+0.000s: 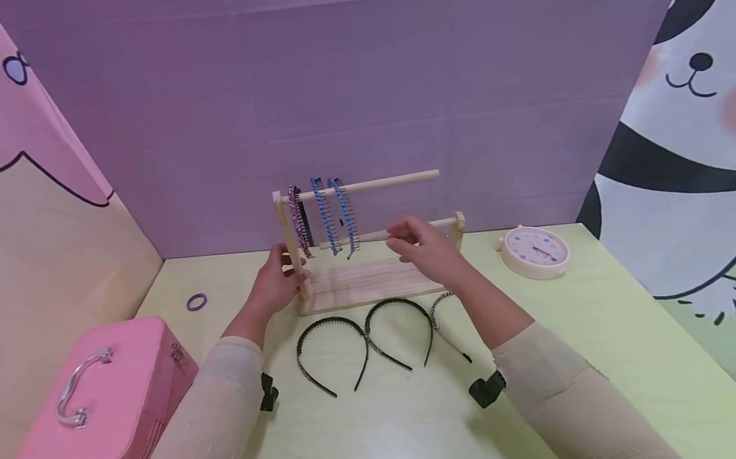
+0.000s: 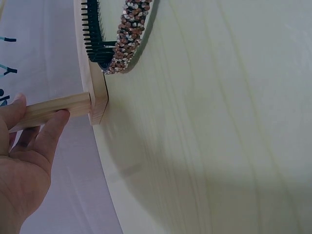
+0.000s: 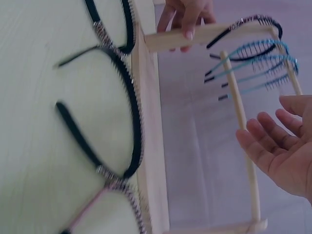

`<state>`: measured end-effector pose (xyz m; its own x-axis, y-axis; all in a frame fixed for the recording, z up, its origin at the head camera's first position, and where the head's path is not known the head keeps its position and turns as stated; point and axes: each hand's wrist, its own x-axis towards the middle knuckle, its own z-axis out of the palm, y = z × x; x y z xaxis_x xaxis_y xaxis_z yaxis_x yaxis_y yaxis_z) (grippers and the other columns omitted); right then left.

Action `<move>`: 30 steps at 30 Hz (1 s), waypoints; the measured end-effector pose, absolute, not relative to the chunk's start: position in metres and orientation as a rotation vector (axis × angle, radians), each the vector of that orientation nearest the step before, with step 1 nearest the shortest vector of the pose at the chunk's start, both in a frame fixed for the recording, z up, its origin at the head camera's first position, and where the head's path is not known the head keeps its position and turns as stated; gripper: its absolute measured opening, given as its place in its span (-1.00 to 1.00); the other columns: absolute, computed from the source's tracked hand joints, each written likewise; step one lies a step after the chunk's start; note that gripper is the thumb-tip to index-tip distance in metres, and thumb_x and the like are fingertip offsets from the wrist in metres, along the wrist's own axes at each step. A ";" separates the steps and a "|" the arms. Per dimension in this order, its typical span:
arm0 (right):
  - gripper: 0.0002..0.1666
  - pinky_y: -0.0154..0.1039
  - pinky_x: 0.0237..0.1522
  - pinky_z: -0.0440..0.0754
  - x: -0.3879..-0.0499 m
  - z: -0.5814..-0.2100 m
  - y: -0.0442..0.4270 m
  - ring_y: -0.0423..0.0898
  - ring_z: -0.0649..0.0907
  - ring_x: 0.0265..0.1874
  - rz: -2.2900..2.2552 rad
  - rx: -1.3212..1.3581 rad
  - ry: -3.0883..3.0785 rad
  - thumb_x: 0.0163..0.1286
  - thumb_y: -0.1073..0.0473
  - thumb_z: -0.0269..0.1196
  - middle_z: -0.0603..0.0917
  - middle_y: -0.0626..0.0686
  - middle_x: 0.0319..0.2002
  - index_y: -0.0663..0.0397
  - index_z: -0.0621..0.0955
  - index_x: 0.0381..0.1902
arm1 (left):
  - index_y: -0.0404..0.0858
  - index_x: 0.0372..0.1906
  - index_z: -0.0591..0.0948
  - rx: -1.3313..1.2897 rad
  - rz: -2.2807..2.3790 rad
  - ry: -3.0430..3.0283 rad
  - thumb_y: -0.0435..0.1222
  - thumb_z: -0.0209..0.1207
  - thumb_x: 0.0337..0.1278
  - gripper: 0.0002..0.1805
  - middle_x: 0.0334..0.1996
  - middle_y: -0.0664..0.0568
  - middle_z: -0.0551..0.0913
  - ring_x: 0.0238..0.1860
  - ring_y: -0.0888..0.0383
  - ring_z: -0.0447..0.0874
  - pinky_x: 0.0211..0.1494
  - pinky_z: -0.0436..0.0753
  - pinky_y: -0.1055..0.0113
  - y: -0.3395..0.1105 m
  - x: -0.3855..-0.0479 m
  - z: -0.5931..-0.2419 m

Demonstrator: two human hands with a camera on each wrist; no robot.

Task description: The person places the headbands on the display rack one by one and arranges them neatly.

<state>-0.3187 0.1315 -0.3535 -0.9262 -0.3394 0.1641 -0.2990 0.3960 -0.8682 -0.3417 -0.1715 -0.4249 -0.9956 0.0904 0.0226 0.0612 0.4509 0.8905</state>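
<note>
A wooden rack with two rods stands on the table. My left hand pinches its left post between thumb and fingers. From the upper rod hang a sparkly pinkish headband and two blue headbands, all toward the left post. Beside the lower rod, right of the blue headbands, my right hand holds nothing, its fingers loosely bent. On the table before the rack lie two black headbands and a patterned headband, partly hidden by my right forearm.
A pink case with a silver handle stands at the left front. Behind it lies a purple ring. A pale pink round clock sits right of the rack. A purple cloth backdrop rises behind the table.
</note>
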 end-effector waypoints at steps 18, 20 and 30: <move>-0.60 -0.05 -0.14 0.70 -0.310 -0.405 0.202 0.17 0.63 -0.13 -1.232 -0.312 2.589 0.45 -0.05 0.20 0.60 0.24 -0.10 0.14 0.49 0.02 | -0.11 0.32 0.17 0.134 1.605 2.672 -0.32 0.12 0.40 -0.47 0.20 -0.14 0.45 0.33 -0.11 0.46 0.14 0.64 -0.02 -0.171 -0.341 -0.426; -0.60 -0.06 -0.20 0.70 -0.308 -0.410 0.205 0.13 0.63 -0.21 -1.186 -0.311 2.568 0.44 -0.05 0.22 0.60 0.25 -0.14 0.15 0.49 -0.02 | -0.11 0.33 0.17 0.136 1.605 2.670 -0.33 0.11 0.40 -0.47 0.20 -0.14 0.45 0.33 -0.11 0.45 0.14 0.63 -0.02 -0.171 -0.341 -0.425; -0.67 -0.15 -0.48 0.64 -0.297 -0.427 0.203 -0.08 0.46 -0.65 -0.834 -0.303 2.471 0.33 0.01 0.34 0.44 0.04 -0.61 0.12 0.50 -0.26 | -0.10 0.34 0.16 0.117 1.606 2.660 -0.32 0.12 0.39 -0.45 0.20 -0.11 0.45 0.33 -0.11 0.45 0.13 0.64 -0.01 -0.168 -0.339 -0.422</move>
